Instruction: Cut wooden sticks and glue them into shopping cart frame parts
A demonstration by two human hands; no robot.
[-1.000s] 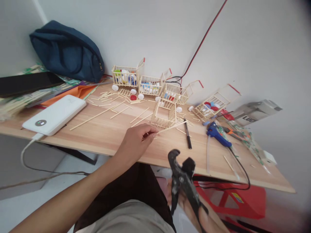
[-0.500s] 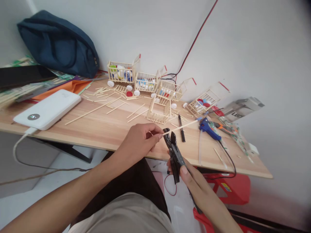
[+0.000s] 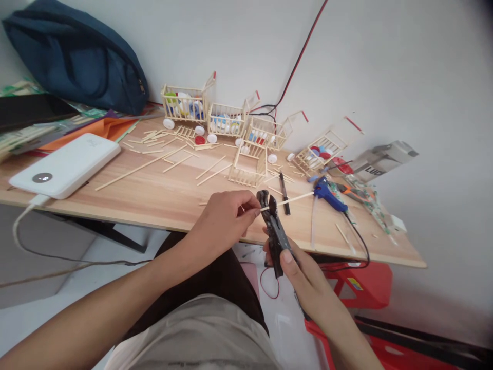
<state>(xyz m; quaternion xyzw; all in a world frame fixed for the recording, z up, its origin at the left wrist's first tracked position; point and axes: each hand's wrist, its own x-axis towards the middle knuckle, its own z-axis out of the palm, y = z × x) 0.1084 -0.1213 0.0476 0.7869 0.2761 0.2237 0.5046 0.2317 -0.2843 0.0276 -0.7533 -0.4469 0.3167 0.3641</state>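
Note:
My left hand [image 3: 231, 213] pinches one end of a thin wooden stick [image 3: 295, 199] between thumb and fingers. The stick runs to the right, passing between the parted jaws of a pair of black cutters [image 3: 274, 226]. My right hand [image 3: 304, 272] is wrapped around the cutters' handles below the table edge. Just beyond my hands sits an open stick frame [image 3: 249, 172] with slatted sides. A black marker [image 3: 284, 192] lies behind the stick.
Small stick carts [image 3: 184, 105] with bottle-cap wheels line the wall. Cut sticks [image 3: 154, 136] are scattered on the wooden table [image 3: 162, 200]. A blue glue gun [image 3: 330, 194] lies right, a white power bank [image 3: 65, 165] left. Below the table is a red stool [image 3: 365, 285].
The view has shifted, so the table sits slightly higher and further left. My left hand still pinches the stick; the cutters are still around it, with the jaws still parted.

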